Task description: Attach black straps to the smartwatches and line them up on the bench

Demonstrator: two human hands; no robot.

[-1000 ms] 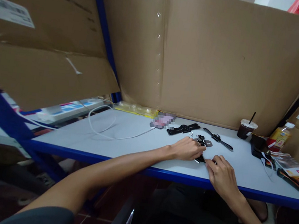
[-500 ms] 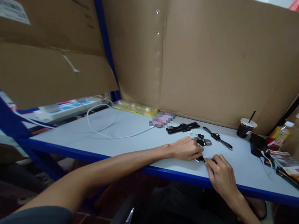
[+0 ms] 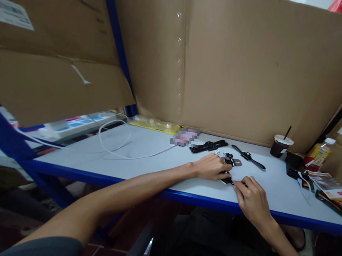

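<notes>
My left hand [image 3: 213,167] is closed on a small black part [image 3: 226,179] low over the white table, near its front edge. The fingertips of my right hand [image 3: 253,197] pinch the right end of the same part. Just behind my left hand lie small black and metal pieces [image 3: 229,157] and a flat grey plate [image 3: 237,162]. Small silver pieces [image 3: 217,152] sit to their left. Farther back are a black tool with two handles [image 3: 209,146] and a slimmer black one [image 3: 249,156], both flat on the table.
A pixelated pink object [image 3: 185,137] with a white cable [image 3: 135,158] lies at the back. To the right stand a dark drink cup [image 3: 280,146] and a bottle [image 3: 319,154], with a packet [image 3: 334,188] before them. Cardboard [image 3: 255,72] walls the back.
My left hand has shifted slightly left, and more of the black part shows between the hands. My right hand has barely moved.
</notes>
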